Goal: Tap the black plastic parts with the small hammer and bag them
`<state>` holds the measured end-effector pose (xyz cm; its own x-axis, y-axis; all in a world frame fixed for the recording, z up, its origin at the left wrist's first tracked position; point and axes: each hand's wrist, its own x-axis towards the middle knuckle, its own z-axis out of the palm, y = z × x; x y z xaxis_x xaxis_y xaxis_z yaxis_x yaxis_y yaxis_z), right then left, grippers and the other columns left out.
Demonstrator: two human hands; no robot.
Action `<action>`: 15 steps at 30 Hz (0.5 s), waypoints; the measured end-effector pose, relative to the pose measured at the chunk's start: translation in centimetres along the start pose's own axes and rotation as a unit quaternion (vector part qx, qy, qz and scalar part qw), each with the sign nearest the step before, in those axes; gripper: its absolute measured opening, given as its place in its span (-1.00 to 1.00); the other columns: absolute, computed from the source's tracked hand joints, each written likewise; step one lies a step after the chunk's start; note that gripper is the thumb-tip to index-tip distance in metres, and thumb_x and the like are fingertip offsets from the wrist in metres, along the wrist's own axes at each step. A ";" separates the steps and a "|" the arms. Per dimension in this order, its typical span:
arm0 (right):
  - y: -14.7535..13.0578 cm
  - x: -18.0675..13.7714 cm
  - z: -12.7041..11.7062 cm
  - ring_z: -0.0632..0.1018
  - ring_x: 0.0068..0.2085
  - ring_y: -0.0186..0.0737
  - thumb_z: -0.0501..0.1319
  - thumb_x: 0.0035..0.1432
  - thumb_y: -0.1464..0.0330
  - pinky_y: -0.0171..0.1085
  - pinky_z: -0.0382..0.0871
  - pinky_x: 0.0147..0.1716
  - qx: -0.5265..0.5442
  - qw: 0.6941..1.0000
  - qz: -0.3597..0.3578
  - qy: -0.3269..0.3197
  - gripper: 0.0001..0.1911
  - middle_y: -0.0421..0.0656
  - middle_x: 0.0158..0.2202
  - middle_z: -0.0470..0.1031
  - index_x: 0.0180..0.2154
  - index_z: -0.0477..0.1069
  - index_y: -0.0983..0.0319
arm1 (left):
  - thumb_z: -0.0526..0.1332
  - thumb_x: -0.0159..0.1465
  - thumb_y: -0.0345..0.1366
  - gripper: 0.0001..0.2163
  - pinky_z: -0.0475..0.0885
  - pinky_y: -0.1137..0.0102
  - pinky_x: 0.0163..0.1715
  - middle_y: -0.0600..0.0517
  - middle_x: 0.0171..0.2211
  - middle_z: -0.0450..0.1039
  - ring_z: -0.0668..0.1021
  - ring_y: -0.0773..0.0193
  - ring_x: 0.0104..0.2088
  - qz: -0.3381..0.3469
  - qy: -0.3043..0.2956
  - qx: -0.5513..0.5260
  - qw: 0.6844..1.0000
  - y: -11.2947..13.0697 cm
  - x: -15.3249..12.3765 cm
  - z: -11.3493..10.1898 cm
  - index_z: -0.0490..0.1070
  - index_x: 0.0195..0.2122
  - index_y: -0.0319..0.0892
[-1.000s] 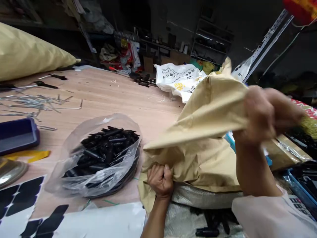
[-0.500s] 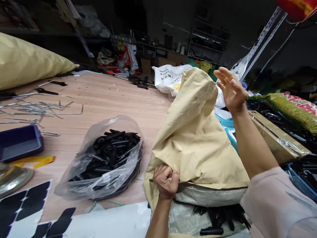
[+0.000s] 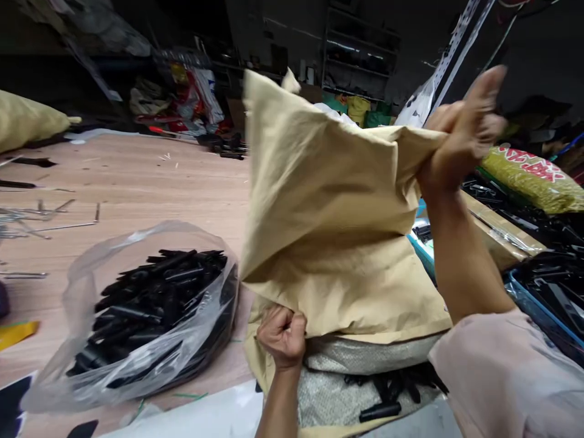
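Tan paper fills both grips: the left hand, fisted, clamps the lower edge of the paper sack at the near edge of the tabletop, while the right hand is closed on the sack's bunched upper corner, raised high to the right. The sack stretches on a diagonal between them, over a woven bag of black parts; a clear plastic bag of black pieces lies just left.

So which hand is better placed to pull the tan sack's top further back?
Probably the right hand: it is raised and gripping the tan sack at its top edge. The left hand is fisted low on the sack's bottom fold.
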<state>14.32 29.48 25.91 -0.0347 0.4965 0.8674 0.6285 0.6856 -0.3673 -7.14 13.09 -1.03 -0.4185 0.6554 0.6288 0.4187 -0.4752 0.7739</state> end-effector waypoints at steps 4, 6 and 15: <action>-2.3 -0.2 -2.9 0.48 -0.44 -0.24 -0.18 0.35 -0.16 -0.21 0.40 -0.33 -0.065 0.964 -0.069 0.247 -0.32 -0.25 -0.57 0.12 -0.38 0.48 0.13 | 0.20 0.09 -0.36 -0.65 0.05 0.38 -0.53 0.17 -0.70 -0.05 0.11 0.40 -0.62 -0.038 0.037 -0.038 0.998 0.1 0.4 0.3 0.04 -0.73 -0.15; -0.6 -0.5 -2.4 0.34 -0.55 -0.33 -0.24 0.28 -0.24 -0.25 0.37 -0.44 -0.097 0.981 -0.024 0.164 -0.20 -0.27 -0.62 -0.01 -0.65 0.23 0.20 | 0.21 0.05 -0.33 -0.64 0.01 0.39 -0.55 0.18 -0.72 -0.09 0.08 0.41 -0.64 -0.072 0.053 -0.050 0.995 0.1 0.6 0.5 0.02 -0.75 -0.15; 1.7 -7.1 -6.3 0.42 0.13 -0.05 -0.02 0.39 -0.02 -0.03 0.32 0.14 -0.164 0.979 0.049 -0.113 -0.54 -0.10 -0.08 0.46 -0.09 0.42 0.16 | 0.15 0.00 -0.20 -0.66 -0.06 0.40 -0.58 0.18 -0.70 -0.17 0.01 0.43 -0.63 -0.165 0.056 -0.022 0.984 0.4 1.1 1.1 -0.03 -0.74 -0.12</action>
<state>20.57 23.76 21.22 -0.1090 0.6822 0.7230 0.8520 0.4389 -0.2856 -6.57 14.30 -0.10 -0.6130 0.7110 0.3445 0.2100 -0.2738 0.9386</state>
